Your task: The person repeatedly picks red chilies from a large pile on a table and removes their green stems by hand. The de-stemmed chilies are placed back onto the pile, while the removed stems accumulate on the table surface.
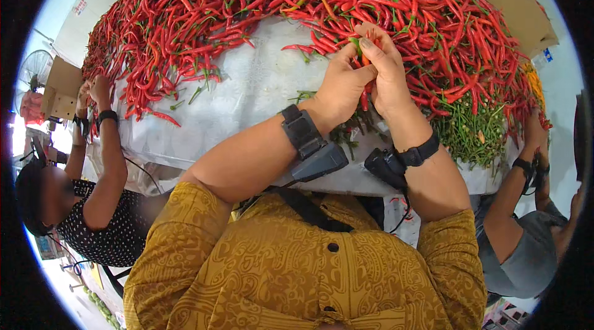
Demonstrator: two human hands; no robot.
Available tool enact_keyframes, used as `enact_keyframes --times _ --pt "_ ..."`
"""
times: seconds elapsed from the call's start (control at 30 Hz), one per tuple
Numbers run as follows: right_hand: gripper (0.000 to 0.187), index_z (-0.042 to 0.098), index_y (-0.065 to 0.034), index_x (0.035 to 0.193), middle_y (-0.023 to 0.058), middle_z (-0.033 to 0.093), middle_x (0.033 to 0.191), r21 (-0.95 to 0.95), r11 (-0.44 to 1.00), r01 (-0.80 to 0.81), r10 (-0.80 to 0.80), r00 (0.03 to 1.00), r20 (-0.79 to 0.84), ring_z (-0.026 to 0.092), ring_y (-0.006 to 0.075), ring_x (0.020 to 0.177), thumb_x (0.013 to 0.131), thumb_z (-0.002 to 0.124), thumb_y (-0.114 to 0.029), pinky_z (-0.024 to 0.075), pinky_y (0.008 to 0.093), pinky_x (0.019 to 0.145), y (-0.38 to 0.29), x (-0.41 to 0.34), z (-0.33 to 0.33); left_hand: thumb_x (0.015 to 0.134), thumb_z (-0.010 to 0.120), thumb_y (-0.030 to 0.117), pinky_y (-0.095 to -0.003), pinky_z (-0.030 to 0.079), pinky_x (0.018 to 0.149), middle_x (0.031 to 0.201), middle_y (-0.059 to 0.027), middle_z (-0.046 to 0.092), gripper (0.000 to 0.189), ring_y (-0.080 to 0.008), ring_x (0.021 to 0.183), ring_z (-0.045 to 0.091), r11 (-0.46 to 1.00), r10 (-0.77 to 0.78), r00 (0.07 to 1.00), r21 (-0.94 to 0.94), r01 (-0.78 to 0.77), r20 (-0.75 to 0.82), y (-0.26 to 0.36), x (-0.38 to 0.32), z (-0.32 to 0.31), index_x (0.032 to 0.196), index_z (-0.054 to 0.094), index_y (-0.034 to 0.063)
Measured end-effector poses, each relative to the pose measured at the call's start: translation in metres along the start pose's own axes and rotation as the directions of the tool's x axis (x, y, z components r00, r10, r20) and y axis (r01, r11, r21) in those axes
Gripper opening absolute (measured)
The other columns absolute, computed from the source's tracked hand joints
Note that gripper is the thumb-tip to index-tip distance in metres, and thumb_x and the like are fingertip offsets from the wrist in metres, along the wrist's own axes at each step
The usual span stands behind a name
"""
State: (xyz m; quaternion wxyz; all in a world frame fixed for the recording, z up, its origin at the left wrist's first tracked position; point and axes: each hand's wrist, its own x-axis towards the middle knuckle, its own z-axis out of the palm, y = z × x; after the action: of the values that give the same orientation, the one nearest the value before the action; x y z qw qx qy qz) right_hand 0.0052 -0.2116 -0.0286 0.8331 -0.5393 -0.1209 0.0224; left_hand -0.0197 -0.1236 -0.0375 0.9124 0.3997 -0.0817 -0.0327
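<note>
My left hand and my right hand meet over the near edge of a large heap of red chilli peppers. Between their fingertips is a green chilli stem end. My right hand is curled around a few chillies, and a red chilli tip pokes out below the fingers. How many lie in the palm is hidden. Loose red chillies lie just beyond my left hand. Under and beside my wrists are plucked green stems.
A pile of green stems sits at the right on the white-covered table. Co-workers' hands reach the heap at the left, and another person's hands at the right. Cardboard boxes stand beyond. Dark devices hang from my wrist straps.
</note>
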Motion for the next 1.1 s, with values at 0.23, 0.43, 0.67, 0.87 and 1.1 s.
enact_keyframes --times 0.23,0.43,0.67,0.87,1.1 --pt "0.081 0.019 0.0052 0.139 0.0230 0.027 0.141 -0.046 0.997 0.055 -0.049 0.991 0.127 0.028 0.0261 0.131 0.082 0.058 -0.038 0.0206 0.0353 0.108 -0.008 -0.003 0.006 0.086 0.054 0.000 -0.0272 0.046 0.079 0.104 -0.0059 0.056 0.029 -0.0143 0.092 0.056 0.995 0.048 0.995 0.092 -0.039 -0.090 -0.004 0.001 -0.003 0.114 0.048 0.0033" --pt "0.081 0.016 0.0037 0.141 0.0226 0.027 0.142 -0.003 0.996 0.086 -0.085 0.983 0.165 0.026 0.0271 0.133 0.084 0.056 -0.038 0.0174 0.0369 0.109 -0.007 -0.003 0.006 0.087 0.054 0.002 -0.0263 0.046 0.074 0.096 -0.0069 0.058 0.025 -0.0127 0.085 0.055 0.951 0.174 0.975 0.280 -0.129 -0.141 0.000 0.004 -0.002 0.111 0.048 0.0000" --pt "0.073 0.024 -0.0009 0.139 0.0167 0.039 0.135 0.123 0.986 0.110 -0.119 0.991 0.068 0.037 0.0234 0.122 0.084 0.054 -0.038 0.0239 0.0377 0.105 -0.006 0.000 0.004 0.089 0.050 0.001 -0.0272 0.047 0.073 0.099 -0.0057 0.060 0.018 -0.0133 0.086 0.057 0.959 0.209 0.961 0.228 -0.166 -0.180 0.015 0.010 -0.010 0.107 0.050 0.0037" --pt "0.057 0.035 -0.0030 0.132 0.0157 0.045 0.127 0.193 0.979 0.062 -0.059 0.998 -0.020 0.047 0.0227 0.109 0.086 0.055 -0.031 0.0358 0.0390 0.096 -0.006 0.002 0.000 0.090 0.048 0.000 -0.0281 0.047 0.069 0.097 -0.0080 0.061 0.018 -0.0164 0.083 0.058 0.960 0.270 0.950 0.112 -0.255 -0.156 0.089 0.005 -0.026 0.107 0.051 0.0047" --pt "0.043 0.042 -0.0039 0.127 0.0099 0.052 0.119 0.220 0.975 0.045 -0.048 0.999 0.011 0.054 0.0185 0.097 0.089 0.052 -0.019 0.0416 0.0357 0.086 -0.002 0.002 -0.006 0.090 0.048 0.000 -0.0270 0.047 0.074 0.102 -0.0098 0.060 0.018 -0.0151 0.085 0.056 0.832 0.464 0.874 0.409 -0.375 -0.145 0.204 -0.038 -0.086 0.107 0.053 0.0026"
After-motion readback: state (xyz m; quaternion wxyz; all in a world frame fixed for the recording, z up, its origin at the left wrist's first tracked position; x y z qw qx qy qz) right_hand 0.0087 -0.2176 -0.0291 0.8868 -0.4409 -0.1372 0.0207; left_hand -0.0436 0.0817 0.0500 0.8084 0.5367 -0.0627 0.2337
